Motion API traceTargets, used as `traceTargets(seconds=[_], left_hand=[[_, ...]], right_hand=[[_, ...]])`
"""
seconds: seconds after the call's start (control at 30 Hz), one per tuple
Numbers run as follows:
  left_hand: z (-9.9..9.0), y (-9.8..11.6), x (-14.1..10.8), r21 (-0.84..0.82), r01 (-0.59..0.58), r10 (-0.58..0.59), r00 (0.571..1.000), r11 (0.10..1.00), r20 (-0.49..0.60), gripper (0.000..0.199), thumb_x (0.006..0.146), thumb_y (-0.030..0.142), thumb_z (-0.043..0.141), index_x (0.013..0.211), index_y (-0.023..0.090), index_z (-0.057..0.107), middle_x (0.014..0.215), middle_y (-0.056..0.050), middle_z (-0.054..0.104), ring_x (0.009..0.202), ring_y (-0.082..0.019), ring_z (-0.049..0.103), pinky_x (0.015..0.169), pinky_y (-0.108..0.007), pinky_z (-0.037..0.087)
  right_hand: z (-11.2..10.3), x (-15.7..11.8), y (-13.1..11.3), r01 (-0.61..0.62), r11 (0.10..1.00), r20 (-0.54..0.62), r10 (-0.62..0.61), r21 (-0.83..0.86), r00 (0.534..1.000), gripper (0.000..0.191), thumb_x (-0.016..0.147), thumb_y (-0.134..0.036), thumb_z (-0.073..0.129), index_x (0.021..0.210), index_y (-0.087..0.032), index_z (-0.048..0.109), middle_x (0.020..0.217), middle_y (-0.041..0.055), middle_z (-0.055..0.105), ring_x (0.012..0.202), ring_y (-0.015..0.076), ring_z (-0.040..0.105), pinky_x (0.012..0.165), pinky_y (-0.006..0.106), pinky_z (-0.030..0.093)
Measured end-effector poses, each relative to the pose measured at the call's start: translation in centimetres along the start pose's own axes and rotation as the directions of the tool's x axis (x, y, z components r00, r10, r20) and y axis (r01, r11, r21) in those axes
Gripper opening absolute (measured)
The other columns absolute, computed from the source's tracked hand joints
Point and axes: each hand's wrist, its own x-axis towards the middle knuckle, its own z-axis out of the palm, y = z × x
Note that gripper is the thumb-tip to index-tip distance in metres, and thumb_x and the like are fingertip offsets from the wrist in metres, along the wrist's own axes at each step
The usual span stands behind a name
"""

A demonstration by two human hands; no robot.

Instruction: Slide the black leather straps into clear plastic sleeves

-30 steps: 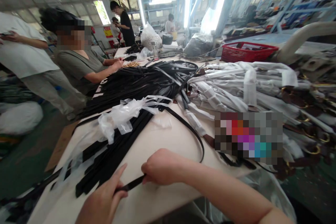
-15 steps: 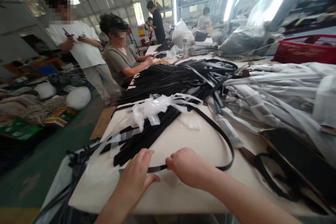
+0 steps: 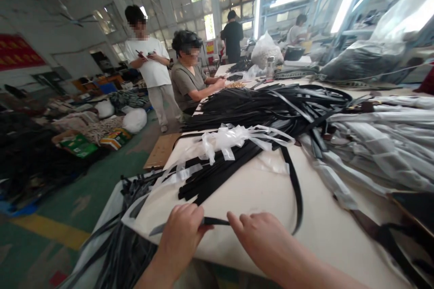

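A narrow black strap point(image 3: 216, 221) runs between my two hands above the front edge of the pale tabletop point(image 3: 254, 198). My left hand point(image 3: 181, 237) is closed round it near one end, and a grey tip sticks out to the left. Close by, my right hand point(image 3: 259, 239) pinches the same strap, its fingertips partly hidden. Beyond this hand the strap curves up in a loop to the right. Behind my hands lies a bundle of black straps point(image 3: 217, 176), with crumpled clear plastic strips point(image 3: 227, 140) on top of it.
A large heap of black straps point(image 3: 251, 104) covers the back of the table. White-wrapped straps point(image 3: 389, 140) pile up at the right. More dark straps point(image 3: 122, 244) hang off the left edge. One person point(image 3: 190, 76) sits across the table; another point(image 3: 149, 63) stands behind.
My view has swung to the left. The left hand has gone from spread fingers to a closed grip on the strap. My right hand still holds it.
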Motion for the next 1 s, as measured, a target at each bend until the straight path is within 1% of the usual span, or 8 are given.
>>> traceTargets(seconds=[0.13, 0.37, 0.47, 0.57, 0.67, 0.83, 0.9, 1.0], left_hand=[[0.4, -1.3, -2.2, -0.012, 0.114, -0.115, 0.992, 0.993, -0.054, 0.023, 0.093, 0.027, 0.044, 0.075, 0.019, 0.056, 0.079, -0.005, 0.063, 0.079, -0.021, 0.060, 0.070, -0.031, 0.041], [1.2, -1.4, -4.1, -0.010, 0.078, -0.078, 0.996, 0.997, -0.040, 0.016, 0.086, 0.015, 0.046, 0.076, 0.021, 0.056, 0.074, -0.003, 0.064, 0.075, -0.021, 0.061, 0.065, -0.030, 0.041], [1.3, -2.1, -4.7, -0.097, 0.084, -0.087, 0.996, 0.992, -0.026, 0.014, 0.088, 0.017, 0.045, 0.084, 0.021, 0.057, 0.081, -0.004, 0.066, 0.079, -0.021, 0.063, 0.069, -0.030, 0.044], [1.5, -1.2, -4.3, -0.262, 0.084, -0.098, 0.994, 0.961, -0.041, 0.018, 0.085, 0.016, 0.046, 0.101, 0.021, 0.055, 0.096, -0.006, 0.066, 0.089, -0.022, 0.063, 0.077, -0.032, 0.047], [1.4, 0.2, -3.5, -0.503, 0.043, -0.091, 0.993, 0.863, -0.071, 0.031, 0.081, 0.014, 0.051, 0.111, 0.020, 0.050, 0.109, -0.008, 0.062, 0.102, -0.022, 0.059, 0.089, -0.035, 0.046], [1.7, -0.6, -3.2, -0.830, -0.005, -0.036, 0.999, 0.558, -0.030, 0.072, 0.074, 0.024, 0.068, 0.135, 0.023, 0.030, 0.135, -0.010, 0.046, 0.123, -0.020, 0.045, 0.103, -0.034, 0.038], [2.1, -1.2, -3.2, -0.852, 0.042, -0.055, 0.998, 0.522, 0.015, 0.066, 0.074, 0.031, 0.070, 0.130, 0.020, 0.036, 0.128, -0.010, 0.051, 0.117, -0.021, 0.049, 0.099, -0.033, 0.040], [2.6, -1.3, -2.9, -0.827, 0.105, -0.041, 0.994, 0.552, 0.099, 0.028, 0.086, 0.043, 0.054, 0.099, 0.018, 0.051, 0.090, -0.003, 0.061, 0.084, -0.017, 0.058, 0.074, -0.027, 0.046]], right_hand=[[-0.4, 0.8, -2.3, 0.079, 0.997, -0.052, -0.079, -0.010, 0.995, 0.029, 0.079, -0.014, 0.061, 0.104, -0.017, 0.047, 0.073, 0.0006, 0.058, 0.055, 0.0192, 0.055, 0.047, 0.032, 0.027], [-1.8, 2.6, -4.6, 0.123, 0.992, -0.042, -0.123, 0.008, 0.992, 0.014, 0.082, -0.015, 0.060, 0.091, -0.017, 0.049, 0.071, 0.0016, 0.057, 0.056, 0.0184, 0.055, 0.048, 0.031, 0.029], [-2.0, 2.2, -4.5, 0.108, 0.994, 0.016, -0.108, -0.008, 0.994, 0.013, 0.082, -0.015, 0.060, 0.092, -0.016, 0.050, 0.070, 0.0022, 0.058, 0.056, 0.0200, 0.056, 0.048, 0.032, 0.030], [-2.5, 2.3, -4.8, 0.123, 0.992, 0.043, -0.122, -0.028, 0.992, 0.009, 0.085, -0.015, 0.056, 0.094, -0.014, 0.052, 0.072, 0.0048, 0.059, 0.059, 0.0213, 0.058, 0.049, 0.032, 0.032], [-3.3, 2.6, -4.5, 0.103, 0.994, 0.028, -0.102, -0.045, 0.994, 0.020, 0.087, -0.016, 0.053, 0.106, -0.011, 0.051, 0.076, 0.0077, 0.061, 0.063, 0.0220, 0.060, 0.051, 0.032, 0.032], [-4.5, 1.7, -2.1, -0.059, 0.996, 0.109, 0.066, -0.069, 0.992, 0.020, 0.084, -0.012, 0.054, 0.104, -0.017, 0.052, 0.077, 0.0061, 0.061, 0.065, 0.0208, 0.061, 0.054, 0.031, 0.030], [-4.6, 1.2, -1.2, -0.112, 0.990, 0.102, 0.120, -0.081, 0.987, 0.024, 0.083, -0.009, 0.053, 0.105, -0.018, 0.052, 0.078, 0.0054, 0.061, 0.067, 0.0197, 0.061, 0.055, 0.031, 0.030], [-4.3, 1.1, -0.9, -0.130, 0.988, 0.083, 0.137, -0.080, 0.987, 0.027, 0.082, -0.008, 0.053, 0.107, -0.018, 0.051, 0.080, 0.0056, 0.061, 0.068, 0.0200, 0.061, 0.056, 0.031, 0.030]])
